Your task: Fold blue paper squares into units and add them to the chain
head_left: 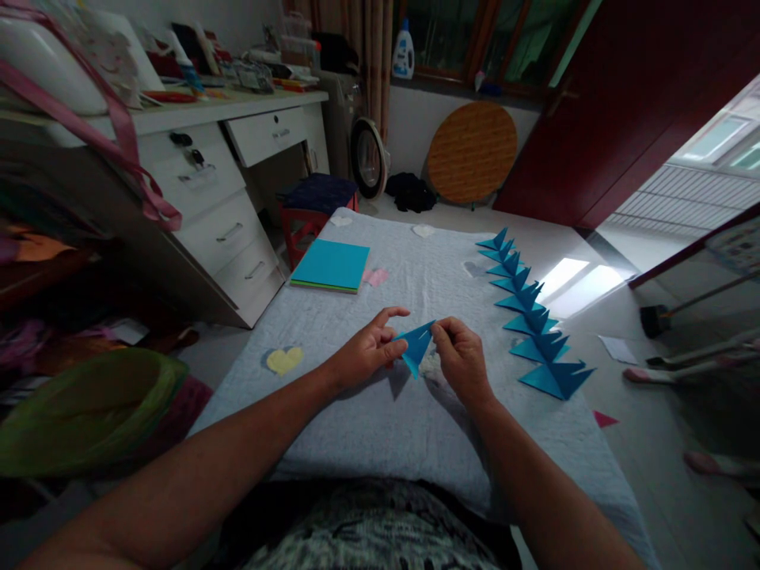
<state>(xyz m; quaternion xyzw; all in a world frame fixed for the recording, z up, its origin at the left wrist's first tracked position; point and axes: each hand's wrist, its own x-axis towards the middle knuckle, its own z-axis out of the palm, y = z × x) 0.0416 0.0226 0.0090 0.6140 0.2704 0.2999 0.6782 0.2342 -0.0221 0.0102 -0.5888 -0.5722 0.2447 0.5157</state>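
A blue folded-paper piece (417,346) is held between my two hands, a little above the cloth-covered table. My left hand (375,342) pinches its left side between thumb and fingers, with the index finger stretched out above it. At the upper right tip, my right hand (461,352) grips the paper with thumb and fingertips. To the right stands a row of several blue origami cranes (530,317) with pointed wings, one behind another. A stack of square origami paper (331,265), blue on top, lies at the far left of the table.
The table's pale cloth (332,443) bears a yellow heart (285,361) and a pink patch (375,276). A green-lined bin (89,404) stands at the left, below a white desk (207,182). A red stool (314,210) is behind the table. A pink paper scrap (606,419) lies at the right.
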